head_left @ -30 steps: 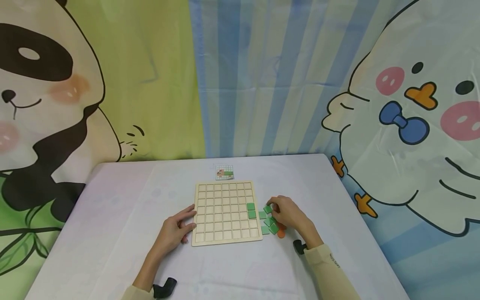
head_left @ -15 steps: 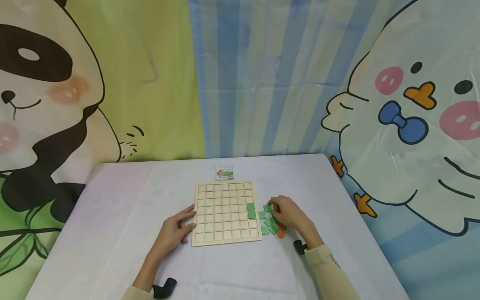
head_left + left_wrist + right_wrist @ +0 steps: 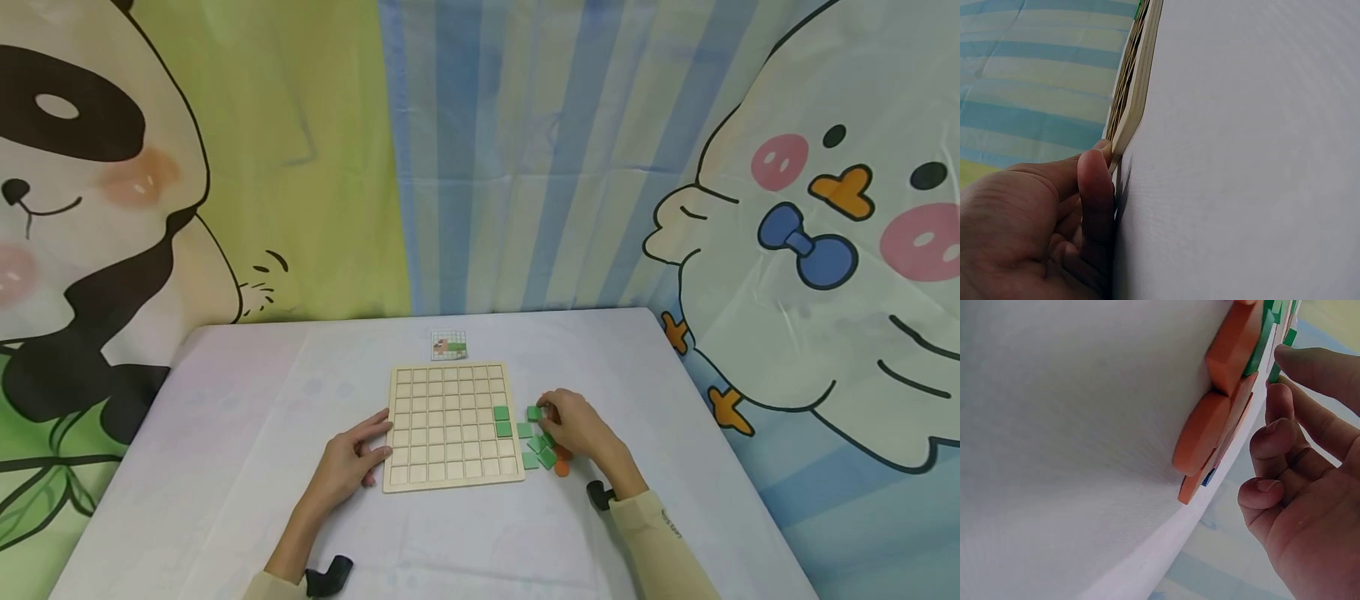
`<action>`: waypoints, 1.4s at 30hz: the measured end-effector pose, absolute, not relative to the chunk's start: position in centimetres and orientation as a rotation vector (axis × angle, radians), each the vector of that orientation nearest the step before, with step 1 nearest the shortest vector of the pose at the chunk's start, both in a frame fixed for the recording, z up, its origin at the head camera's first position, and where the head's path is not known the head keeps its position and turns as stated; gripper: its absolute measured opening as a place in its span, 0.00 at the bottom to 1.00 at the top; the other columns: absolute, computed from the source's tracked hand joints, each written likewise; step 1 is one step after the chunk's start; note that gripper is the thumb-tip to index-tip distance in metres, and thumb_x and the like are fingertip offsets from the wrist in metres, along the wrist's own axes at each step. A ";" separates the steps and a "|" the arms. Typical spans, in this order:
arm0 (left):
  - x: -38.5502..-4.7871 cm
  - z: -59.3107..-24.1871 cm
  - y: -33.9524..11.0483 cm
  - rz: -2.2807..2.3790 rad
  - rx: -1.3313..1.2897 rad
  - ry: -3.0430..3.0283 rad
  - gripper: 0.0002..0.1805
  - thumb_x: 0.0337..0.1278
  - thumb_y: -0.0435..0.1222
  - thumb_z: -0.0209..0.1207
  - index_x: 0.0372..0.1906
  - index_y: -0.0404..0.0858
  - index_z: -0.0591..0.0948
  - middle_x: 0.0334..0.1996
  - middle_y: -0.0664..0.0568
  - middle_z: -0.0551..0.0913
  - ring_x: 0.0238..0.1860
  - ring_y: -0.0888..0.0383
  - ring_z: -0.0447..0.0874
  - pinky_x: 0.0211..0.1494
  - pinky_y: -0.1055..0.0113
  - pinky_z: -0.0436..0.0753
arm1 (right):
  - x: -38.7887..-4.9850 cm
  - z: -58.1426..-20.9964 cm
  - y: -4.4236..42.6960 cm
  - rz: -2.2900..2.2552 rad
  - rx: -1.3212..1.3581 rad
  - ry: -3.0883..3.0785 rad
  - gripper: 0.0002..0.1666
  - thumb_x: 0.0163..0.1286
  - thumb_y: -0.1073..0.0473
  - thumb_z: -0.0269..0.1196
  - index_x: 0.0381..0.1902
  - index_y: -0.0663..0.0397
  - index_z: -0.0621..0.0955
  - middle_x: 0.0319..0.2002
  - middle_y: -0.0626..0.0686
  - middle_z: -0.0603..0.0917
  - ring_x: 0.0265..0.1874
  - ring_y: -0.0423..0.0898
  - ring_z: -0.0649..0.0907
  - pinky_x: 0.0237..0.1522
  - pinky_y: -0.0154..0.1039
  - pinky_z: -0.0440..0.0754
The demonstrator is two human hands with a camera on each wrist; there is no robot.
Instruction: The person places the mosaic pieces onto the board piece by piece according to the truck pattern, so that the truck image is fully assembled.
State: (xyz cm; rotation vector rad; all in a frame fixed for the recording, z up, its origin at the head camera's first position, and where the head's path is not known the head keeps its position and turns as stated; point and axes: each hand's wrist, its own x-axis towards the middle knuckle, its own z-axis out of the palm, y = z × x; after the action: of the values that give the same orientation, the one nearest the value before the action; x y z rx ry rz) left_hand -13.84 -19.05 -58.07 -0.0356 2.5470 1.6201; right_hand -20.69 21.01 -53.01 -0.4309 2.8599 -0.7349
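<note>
The wooden grid board (image 3: pixel 453 425) lies flat on the table, with two green square tiles (image 3: pixel 502 421) in its cells near the right edge. My left hand (image 3: pixel 347 458) touches the board's left edge with fingers and thumb fairly straight. In the left wrist view its fingertips meet the board (image 3: pixel 1141 75) near a corner. To the right of the board, my right hand (image 3: pixel 573 423) pinches a green square tile (image 3: pixel 534 413) between thumb and index finger. The right wrist view shows that tile (image 3: pixel 1275 372) edge-on at the fingertips, above the table.
Several loose green tiles (image 3: pixel 538 444) lie beside the board's right edge, one partly over another. Orange pieces (image 3: pixel 562 467) sit under and beside the right hand; a bit of blue (image 3: pixel 1209 477) shows behind them. Behind the board lies a small pattern card (image 3: pixel 448 345).
The green tile in my right fingers has turned slightly and shifted a little up and left. My left hand and the board have stayed in place.
</note>
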 end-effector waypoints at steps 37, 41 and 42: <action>-13.9 -57.9 -19.0 1.599 -0.053 2.542 0.30 0.65 0.30 0.70 0.72 0.41 0.80 0.79 0.55 0.72 0.15 0.58 0.77 0.20 0.66 0.80 | -19.2 -53.1 17.0 -0.729 -0.625 2.845 0.15 0.71 0.60 0.71 0.54 0.57 0.87 0.31 0.44 0.76 0.31 0.40 0.73 0.31 0.30 0.71; -13.9 -57.9 -19.1 1.601 -0.041 2.541 0.31 0.65 0.30 0.70 0.72 0.41 0.79 0.80 0.55 0.72 0.15 0.58 0.77 0.21 0.67 0.80 | -19.1 -53.3 16.7 -0.723 -0.658 2.840 0.14 0.71 0.61 0.70 0.53 0.57 0.86 0.32 0.44 0.77 0.31 0.40 0.74 0.33 0.30 0.73; -13.9 -57.9 -19.1 1.600 -0.036 2.541 0.31 0.65 0.30 0.70 0.72 0.40 0.79 0.80 0.54 0.72 0.15 0.58 0.77 0.21 0.67 0.80 | -19.1 -53.3 16.6 -0.721 -0.669 2.838 0.14 0.71 0.61 0.70 0.53 0.57 0.86 0.32 0.44 0.77 0.32 0.39 0.74 0.33 0.30 0.73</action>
State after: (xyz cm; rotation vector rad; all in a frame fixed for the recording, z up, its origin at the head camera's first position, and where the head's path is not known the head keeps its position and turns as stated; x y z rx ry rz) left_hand -13.90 -19.08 -57.87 -0.0357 2.5407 1.6000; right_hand -19.12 16.59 -53.31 -0.6688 2.8380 -0.7206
